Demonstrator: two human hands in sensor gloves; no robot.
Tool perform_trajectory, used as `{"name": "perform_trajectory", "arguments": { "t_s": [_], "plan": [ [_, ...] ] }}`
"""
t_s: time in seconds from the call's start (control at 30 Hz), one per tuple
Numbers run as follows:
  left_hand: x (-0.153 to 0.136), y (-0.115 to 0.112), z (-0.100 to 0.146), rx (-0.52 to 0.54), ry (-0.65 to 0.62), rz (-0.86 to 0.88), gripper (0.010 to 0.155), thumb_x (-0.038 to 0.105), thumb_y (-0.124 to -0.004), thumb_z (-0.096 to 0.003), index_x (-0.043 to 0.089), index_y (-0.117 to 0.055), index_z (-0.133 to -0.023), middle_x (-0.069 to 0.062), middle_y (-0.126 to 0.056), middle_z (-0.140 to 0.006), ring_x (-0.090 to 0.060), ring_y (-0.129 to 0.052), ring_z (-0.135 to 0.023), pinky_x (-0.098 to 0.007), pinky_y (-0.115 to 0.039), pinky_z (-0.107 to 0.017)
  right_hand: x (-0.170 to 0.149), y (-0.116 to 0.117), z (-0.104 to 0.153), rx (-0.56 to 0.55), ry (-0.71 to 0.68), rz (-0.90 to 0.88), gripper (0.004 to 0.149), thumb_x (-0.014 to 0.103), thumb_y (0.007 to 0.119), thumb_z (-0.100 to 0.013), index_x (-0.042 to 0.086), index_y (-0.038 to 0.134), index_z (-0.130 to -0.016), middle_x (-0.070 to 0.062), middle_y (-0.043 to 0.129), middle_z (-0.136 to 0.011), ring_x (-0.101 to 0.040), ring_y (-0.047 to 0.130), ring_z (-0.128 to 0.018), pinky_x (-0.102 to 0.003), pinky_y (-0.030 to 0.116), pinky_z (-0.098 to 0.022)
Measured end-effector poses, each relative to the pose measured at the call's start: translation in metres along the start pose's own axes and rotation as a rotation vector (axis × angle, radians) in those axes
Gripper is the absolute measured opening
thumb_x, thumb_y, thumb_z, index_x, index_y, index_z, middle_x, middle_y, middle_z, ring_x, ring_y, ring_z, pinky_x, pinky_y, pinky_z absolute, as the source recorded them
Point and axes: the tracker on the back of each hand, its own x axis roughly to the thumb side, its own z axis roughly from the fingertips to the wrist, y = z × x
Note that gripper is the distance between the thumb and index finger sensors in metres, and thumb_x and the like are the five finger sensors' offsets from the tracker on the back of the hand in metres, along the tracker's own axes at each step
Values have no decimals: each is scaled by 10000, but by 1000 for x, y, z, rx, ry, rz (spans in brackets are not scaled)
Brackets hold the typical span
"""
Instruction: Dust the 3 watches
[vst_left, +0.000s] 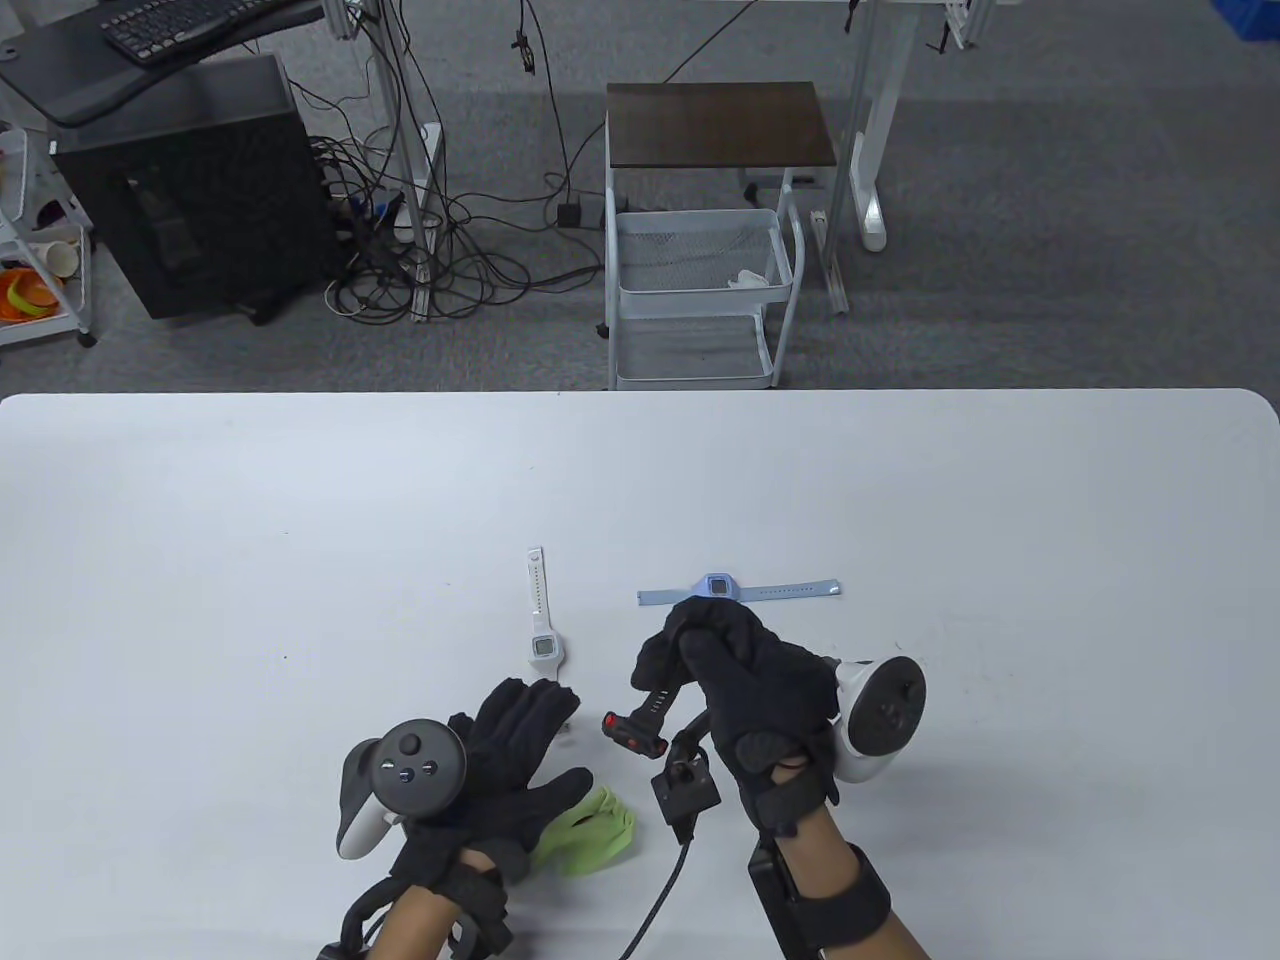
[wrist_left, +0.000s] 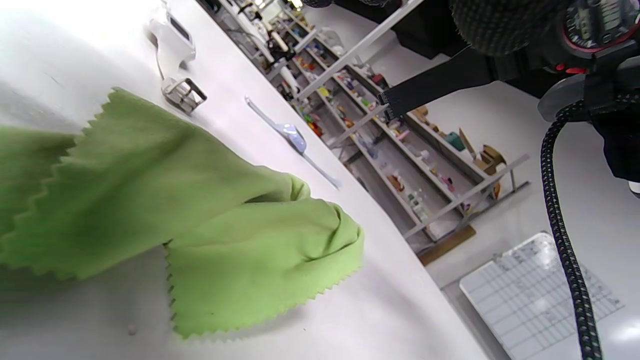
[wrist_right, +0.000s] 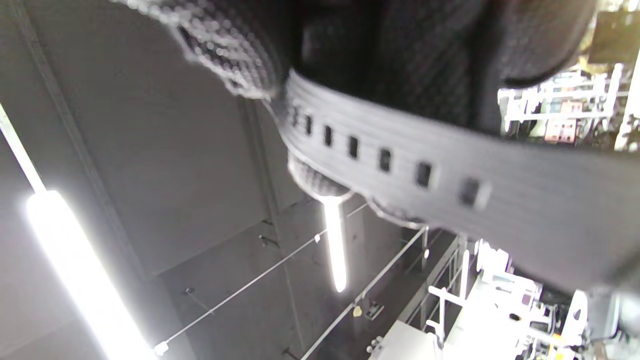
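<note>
My right hand (vst_left: 700, 645) is lifted off the table with its fingers curled round the strap of a black watch (vst_left: 640, 725) that has red trim. The strap's holes (wrist_right: 400, 165) fill the right wrist view, and the watch face (wrist_left: 595, 25) shows at the top right of the left wrist view. My left hand (vst_left: 520, 740) lies flat with spread fingers, its palm and thumb over a green cloth (vst_left: 590, 830) (wrist_left: 200, 215). A white watch (vst_left: 541, 620) (wrist_left: 172, 37) lies just beyond the left fingertips. A light blue watch (vst_left: 718, 588) (wrist_left: 295, 140) lies stretched out behind the right hand.
The white table (vst_left: 300, 550) stretches wide to both sides and to its far edge. A black braided cable (vst_left: 660, 890) runs from the right wrist toward the near edge. Beyond the table stand a wire cart (vst_left: 700, 290) and a black computer tower (vst_left: 190, 190).
</note>
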Motion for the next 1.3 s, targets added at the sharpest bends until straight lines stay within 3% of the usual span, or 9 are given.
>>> {"name": "perform_trajectory", "arguments": {
  "t_s": [0.33,0.57,0.7,0.93,1.3],
  "plan": [
    [2,-6,-4,-67,-41,59,838,614,-738,-550,329,-247,-1166,60,-321,-1259,-336,-112,-1186,-753,-97,-685,-4,18,5,72,25,-73,382,377,755,-431,151,858,-722,-57,1069,-486,-235,1106,-296,-543,762,-452],
    [2,-9,-7,-78,-59,52,733,548,-762,-554,319,-396,-1146,124,-624,-1167,-282,-298,-1208,-739,-127,-705,-4,23,5,84,28,-110,382,378,754,-432,154,858,-724,-53,1069,-487,-232,1106,-296,-542,762,-455],
    [2,-8,-7,-61,-59,38,636,518,-768,-560,324,-512,-1110,160,-773,-1043,-252,-463,-1182,-743,-174,-716,-3,21,5,75,31,-120,382,379,754,-433,156,856,-725,-53,1068,-490,-233,1105,-302,-543,760,-459],
    [3,-10,-6,-67,-65,44,508,507,-768,-561,327,-665,-1025,185,-881,-894,-246,-618,-1113,-747,-221,-723,-3,20,5,63,29,-128,383,380,754,-434,156,854,-729,-54,1066,-495,-234,1103,-306,-545,757,-462],
    [2,-2,-3,-21,-87,94,428,515,-745,-565,324,-757,-948,178,-930,-830,-245,-672,-1080,-743,-239,-727,2,-7,-3,-44,-30,-79,380,378,768,-443,163,836,-748,-65,1054,-542,-254,1095,-363,-555,737,-487]
  ]
}}
